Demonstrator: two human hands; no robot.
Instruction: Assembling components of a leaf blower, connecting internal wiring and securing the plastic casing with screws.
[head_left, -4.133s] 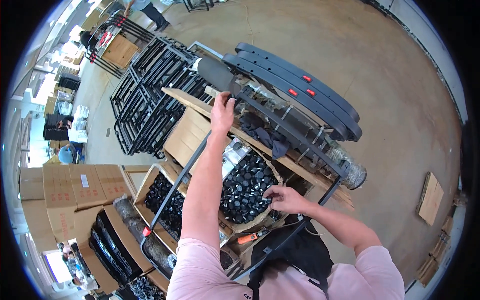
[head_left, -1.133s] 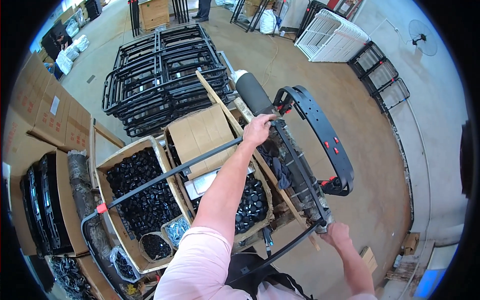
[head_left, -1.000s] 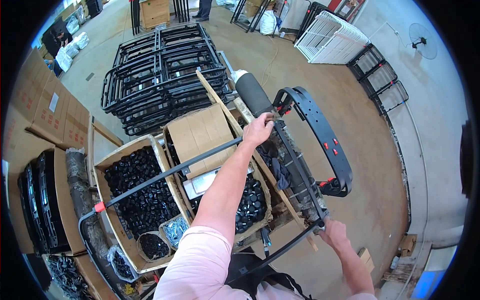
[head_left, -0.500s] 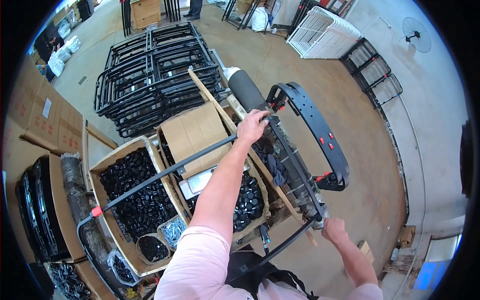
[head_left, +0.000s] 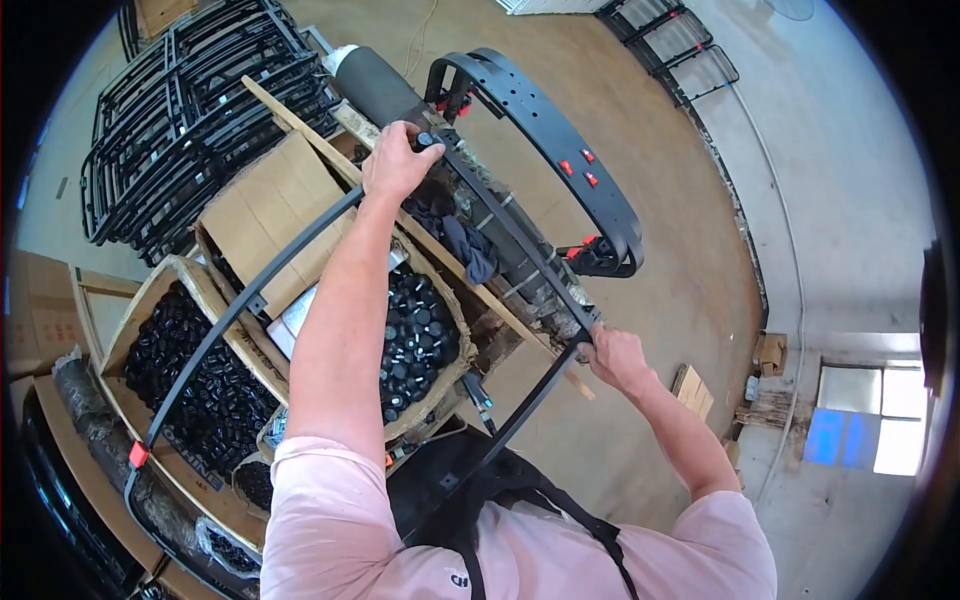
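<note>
A black metal tube frame [head_left: 515,232] lies across the padded roller beam in front of me. My left hand [head_left: 393,165] closes on its far corner, where a round black cap [head_left: 425,139] shows between thumb and fingers. At the near right corner, my right hand [head_left: 614,357] grips the same frame, fingers partly hidden behind the tube. One side tube runs left past my forearm to a red joint piece [head_left: 138,454]. The other comes back toward my apron [head_left: 430,475].
Bins of black plastic caps [head_left: 195,370] and black knobs [head_left: 418,345] stand left of the beam. A wooden strip [head_left: 480,290] lies alongside it. Beyond hangs a curved black frame part with red pieces [head_left: 545,125]. Stacked black frames [head_left: 195,110] fill the far left.
The view has swung, so the scene sits further left and higher. My right hand has come from beside the near corner onto it. My left hand stays at the far corner.
</note>
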